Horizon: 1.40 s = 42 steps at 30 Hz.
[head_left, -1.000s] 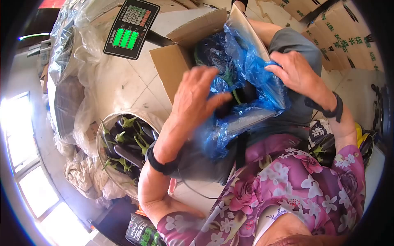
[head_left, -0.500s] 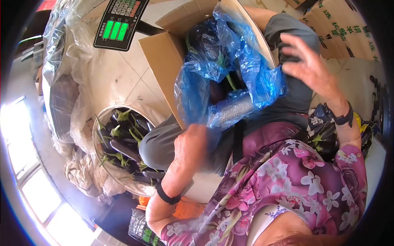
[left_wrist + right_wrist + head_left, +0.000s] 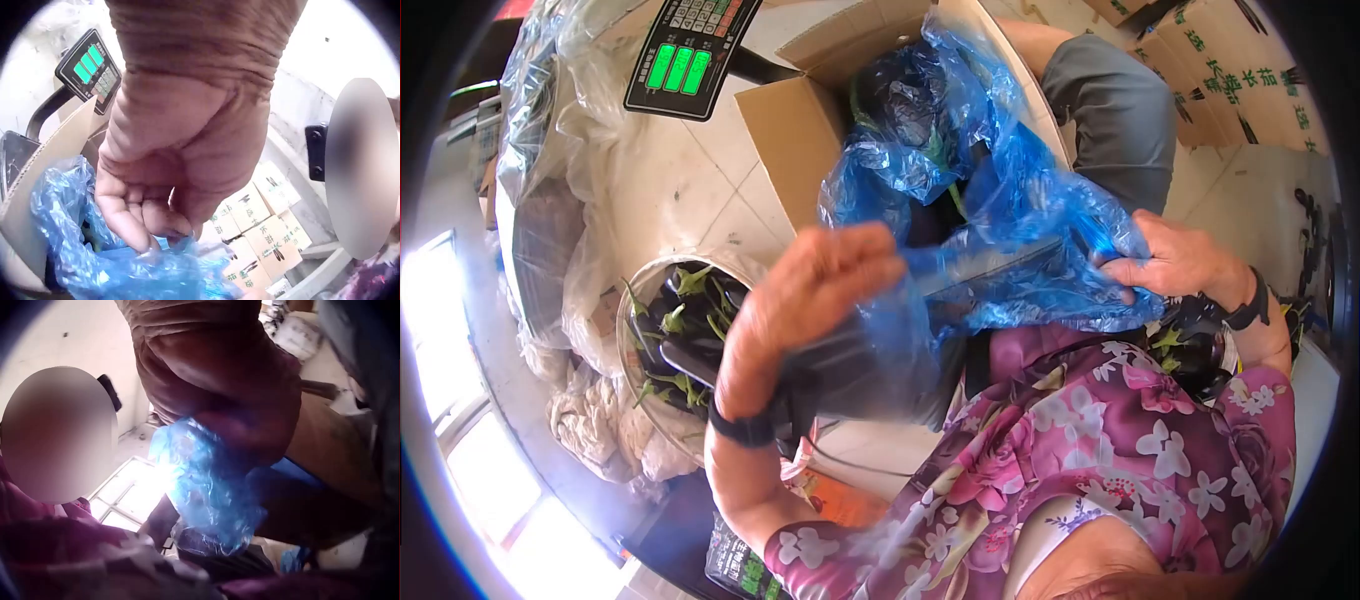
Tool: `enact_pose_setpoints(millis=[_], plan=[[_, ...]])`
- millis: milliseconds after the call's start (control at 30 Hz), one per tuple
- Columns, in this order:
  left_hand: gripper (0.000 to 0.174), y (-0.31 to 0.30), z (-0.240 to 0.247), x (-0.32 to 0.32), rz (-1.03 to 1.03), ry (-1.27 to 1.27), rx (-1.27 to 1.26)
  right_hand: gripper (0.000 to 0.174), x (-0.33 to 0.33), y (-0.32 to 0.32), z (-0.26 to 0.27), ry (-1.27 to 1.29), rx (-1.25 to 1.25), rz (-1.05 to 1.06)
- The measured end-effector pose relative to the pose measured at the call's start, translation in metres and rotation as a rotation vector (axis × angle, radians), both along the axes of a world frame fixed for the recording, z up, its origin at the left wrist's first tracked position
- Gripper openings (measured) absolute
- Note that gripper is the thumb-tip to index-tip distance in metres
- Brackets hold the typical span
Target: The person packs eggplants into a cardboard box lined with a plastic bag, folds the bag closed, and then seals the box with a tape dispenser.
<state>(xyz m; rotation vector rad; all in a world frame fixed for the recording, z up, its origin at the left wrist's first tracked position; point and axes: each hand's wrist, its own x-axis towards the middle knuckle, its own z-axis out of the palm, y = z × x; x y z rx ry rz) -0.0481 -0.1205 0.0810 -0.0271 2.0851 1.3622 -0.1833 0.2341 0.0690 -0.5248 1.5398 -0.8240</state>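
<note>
Bag (image 3: 1020,250): thin blue plastic film, crinkled, translucent, glossy where the sun hits it. It lines an open box (image 3: 795,140) in front of the seated person's knees, and its loose mouth is drawn out over the near edge towards the lap.

Left hand (image 3: 820,290): fingers curled, gripping a fold of the film at the near left side. The left wrist view shows the fingertips (image 3: 147,231) closed right on the bag's edge.

Right hand (image 3: 1175,262): pinches the opposite edge and stretches it out to the right. In the right wrist view a bunched wad of film hangs from the grip.

Step, as I judge it: the mouth is being spread or drawn across the load. Closing it would call for bringing both held edges together without tearing the film, which looks flimsy.

Box: plain brown corrugated card, flaps up. Dark, smooth eggplants (image 3: 900,100) with green stalks show dimly through the film.

Nearby: a round basket (image 3: 628,340) of eggplants at the left, and a scale (image 3: 685,60) with a lit green readout beyond the box.
</note>
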Motion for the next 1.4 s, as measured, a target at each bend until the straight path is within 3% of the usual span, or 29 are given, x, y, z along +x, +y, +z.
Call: enact_pose_setpoints(millis=[33,100,133,167,200,300,333,367,433,500,567,600,633,667,700,767,833,900,967,1000,1033,1100,1167,1233,1267,1300,1333,1367,1400], plan=[[0.017,-0.003,-0.005,-0.009,0.002,0.0,-0.002,0.019,-0.007,-0.013,0.016,0.0,-0.002,0.002],[0.018,-0.012,-0.021,-0.03,0.345,-0.056,0.211,0.02,-0.025,-0.04,0.04,0.079,-0.089,0.205],[0.018,-0.018,-0.033,-0.042,0.344,-0.059,0.212,0.02,-0.03,-0.053,0.05,0.071,-0.102,0.071],[0.016,-0.026,-0.048,-0.054,0.497,-0.109,0.336,0.021,-0.035,-0.068,0.056,0.062,-0.115,-0.06],[0.016,-0.032,-0.061,-0.062,0.653,-0.159,0.46,0.021,-0.043,-0.084,0.043,0.096,-0.284,-0.154],[0.021,-0.019,-0.091,-0.081,0.716,-0.001,0.366,0.025,-0.098,-0.144,-0.071,0.191,-0.643,-0.373],[0.025,-0.028,-0.109,-0.084,0.453,0.353,0.109,0.043,-0.136,-0.155,-0.135,-0.158,-0.595,-0.358],[0.025,-0.034,-0.103,-0.086,0.449,0.354,0.109,0.063,-0.162,-0.159,-0.175,-0.508,-0.537,-0.336],[0.03,-0.042,-0.074,-0.083,0.581,0.325,0.046,0.034,-0.133,-0.214,-0.079,1.094,-0.103,0.256],[0.038,-0.041,-0.043,-0.067,0.655,0.265,0.096,0.036,-0.133,-0.216,-0.073,1.101,-0.071,0.372],[0.057,-0.043,-0.032,-0.058,0.531,0.388,-0.309,0.037,-0.133,-0.21,-0.078,1.114,-0.021,0.495],[0.072,-0.03,-0.028,-0.056,0.529,0.301,-0.25,0.034,-0.128,-0.201,-0.084,1.35,-0.186,0.561],[0.072,-0.019,-0.037,-0.057,0.532,0.303,-0.245,0.03,-0.124,-0.191,-0.088,1.581,-0.364,0.627],[0.075,-0.01,-0.052,-0.057,0.282,0.436,-0.445,0.022,-0.12,-0.181,-0.082,1.715,-0.471,0.661],[0.077,-0.004,-0.067,-0.057,0.026,0.56,-0.643,0.022,-0.118,-0.185,-0.081,1.718,-0.478,0.671],[0.054,0.004,-0.1,-0.076,-0.062,0.386,-0.607,0.013,-0.111,-0.189,-0.085,1.521,-0.05,0.964],[0.029,0.007,-0.119,-0.103,-0.09,0.262,-0.737,0.014,-0.108,-0.197,-0.086,1.407,0.011,0.97],[0.018,-0.004,-0.133,-0.121,0.093,0.325,-0.742,0.019,-0.103,-0.21,-0.082,1.155,0.121,0.962],[0.029,-0.019,-0.152,-0.132,0.273,0.289,-0.574,0.025,-0.095,-0.231,-0.061,1.014,0.19,0.851],[0.037,-0.028,-0.158,-0.14,0.24,0.224,-0.603,0.026,-0.096,-0.242,-0.052,0.881,0.134,0.695],[0.041,-0.04,-0.186,-0.144,0.222,0.346,-0.579,0.028,-0.096,-0.252,-0.048,0.746,0.079,0.539],[0.045,-0.046,-0.201,-0.153,0.379,0.265,-0.464,0.028,-0.094,-0.269,-0.047,0.73,0.111,0.466],[0.046,-0.053,-0.215,-0.168,0.455,0.269,-0.41,0.028,-0.096,-0.286,-0.044,0.816,0.077,0.522],[0.046,-0.049,-0.225,-0.178,0.541,0.256,-0.354,0.028,-0.101,-0.291,-0.026,0.979,0.255,0.572],[0.045,-0.047,-0.227,-0.179,0.657,0.211,-0.19,0.018,-0.112,-0.292,-0.038,1.249,0.151,0.716],[0.044,-0.044,-0.229,-0.181,0.766,0.168,-0.022,0.015,-0.131,-0.273,-0.046,1.404,-0.216,0.679],[0.039,-0.038,-0.216,-0.176,0.737,0.293,-0.054,0.013,-0.143,-0.257,-0.046,1.529,-0.598,0.627],[0.039,-0.044,-0.21,-0.176,0.747,0.299,-0.048,0.016,-0.132,-0.254,-0.016,1.438,-0.013,0.798],[0.036,-0.054,-0.206,-0.173,0.549,0.297,-0.16,0.02,-0.13,-0.223,0.0,1.396,-0.099,0.736]])
